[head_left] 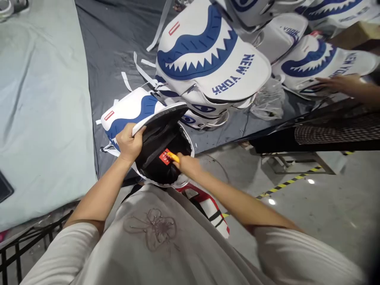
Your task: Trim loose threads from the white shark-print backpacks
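White bag (130,105) overhanging table edge (218,145), mouth (151,168) gaping between hands (130,143) (190,166)

"new york" on the central bag (208,51) and right bag (311,59); red label (163,158) in the held bag (156,134) unreadable

A smooth pale grey-green sheet (44,99) spreads at left beside dark grey fabric (103,43). To the right are 1 crumpled clear plastic bag (268,101) and 1 brown cardboard box (359,32). Yellow-and-black striped tape (287,183) crosses the grey floor (311,217).
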